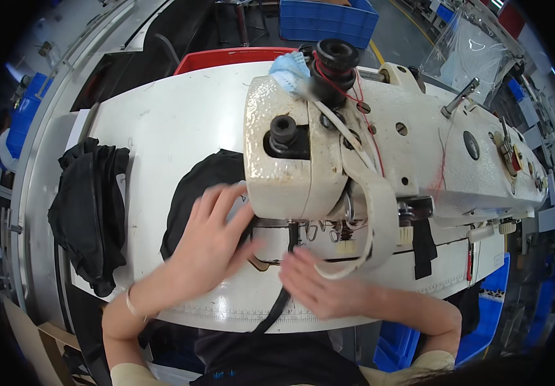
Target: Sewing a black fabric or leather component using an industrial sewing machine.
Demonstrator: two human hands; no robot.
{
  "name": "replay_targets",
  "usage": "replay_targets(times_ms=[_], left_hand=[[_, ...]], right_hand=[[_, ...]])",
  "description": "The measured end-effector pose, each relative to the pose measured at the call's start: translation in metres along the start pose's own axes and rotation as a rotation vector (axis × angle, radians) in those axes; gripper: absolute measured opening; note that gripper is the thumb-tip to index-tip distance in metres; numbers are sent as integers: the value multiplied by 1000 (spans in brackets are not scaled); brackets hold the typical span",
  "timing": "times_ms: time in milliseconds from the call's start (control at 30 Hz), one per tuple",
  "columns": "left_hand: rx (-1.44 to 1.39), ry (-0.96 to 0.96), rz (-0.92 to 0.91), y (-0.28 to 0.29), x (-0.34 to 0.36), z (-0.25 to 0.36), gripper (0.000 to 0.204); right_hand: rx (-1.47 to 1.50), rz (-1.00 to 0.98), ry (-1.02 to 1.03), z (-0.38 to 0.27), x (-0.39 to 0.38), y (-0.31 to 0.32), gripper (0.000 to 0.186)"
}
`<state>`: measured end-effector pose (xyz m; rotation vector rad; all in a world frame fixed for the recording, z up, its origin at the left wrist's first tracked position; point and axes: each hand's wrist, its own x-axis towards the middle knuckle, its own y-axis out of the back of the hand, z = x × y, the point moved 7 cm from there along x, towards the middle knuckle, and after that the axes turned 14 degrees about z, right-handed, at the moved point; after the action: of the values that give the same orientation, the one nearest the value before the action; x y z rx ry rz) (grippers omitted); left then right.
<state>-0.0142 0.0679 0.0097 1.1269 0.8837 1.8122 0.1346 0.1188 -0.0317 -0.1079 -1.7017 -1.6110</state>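
A white industrial sewing machine (pixel 329 161) stands over the table, with its needle area low under the head. My left hand (pixel 206 241) reaches in beside the machine head, fingers spread over a round black fabric piece (pixel 187 193). A small pale label is partly covered by those fingers. From the needle area a narrow black fabric strip (pixel 275 312) runs down over the table's near edge. At this strip, just below the needle, my right hand (pixel 325 286) has its fingers together with the tips on it. Both hands are slightly blurred.
A folded black fabric bundle (pixel 91 212) lies on the left of the white tabletop (pixel 148 122). Another black strip (pixel 424 248) hangs at the machine's right. Behind the table are a red bin (pixel 226 59) and a blue crate (pixel 325 24). Blue bins (pixel 396 344) sit below right.
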Motion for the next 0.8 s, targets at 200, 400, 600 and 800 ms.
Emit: replay_targets(times_ms=[200, 400, 600, 800], left_hand=[[324, 37, 196, 21, -93, 10, 36], [7, 271, 347, 102, -52, 16, 24], [-91, 159, 272, 114, -7, 56, 33], [221, 49, 200, 120, -8, 23, 34]], right_hand=[[463, 151, -21, -70, 3, 24, 36], [452, 453, -31, -36, 25, 32, 22], [385, 427, -660, 46, 66, -37, 39], [365, 352, -507, 37, 52, -37, 29]])
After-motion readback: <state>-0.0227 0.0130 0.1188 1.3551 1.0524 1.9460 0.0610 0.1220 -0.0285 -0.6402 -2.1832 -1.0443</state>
